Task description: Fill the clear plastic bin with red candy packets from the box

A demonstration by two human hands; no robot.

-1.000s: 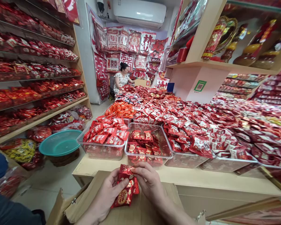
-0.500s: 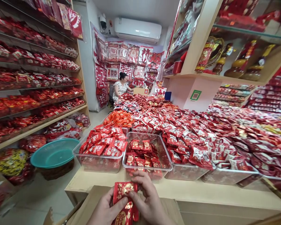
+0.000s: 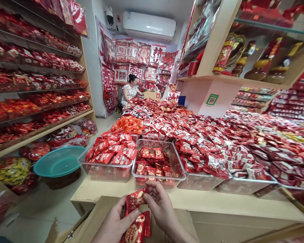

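Note:
My left hand [image 3: 118,219] is closed around a few red candy packets [image 3: 134,231] printed with gold emblems, its thumb lying across them. Between the thumb and fingers of my right hand [image 3: 160,204] is the corner of the top red packet [image 3: 137,199], tilted up to the right. That packet's lower left end still touches my left fingers. Both hands are over an open cardboard box [image 3: 101,211]. Just beyond them stands a clear plastic bin [image 3: 178,158], partly filled with similar red and gold packets [image 3: 152,170].
A bin of red packets [image 3: 111,153] stands to the left, and heaped bins [image 3: 202,158] run along the counter [image 3: 218,204] to the right. A turquoise basin [image 3: 58,162] sits low at left, below stocked shelves. A person [image 3: 129,91] sits at the far end.
My right hand has drawn the top packet up and to the right, tilting it away from the others. My left hand keeps hold of the lower packets. The view has shifted slightly.

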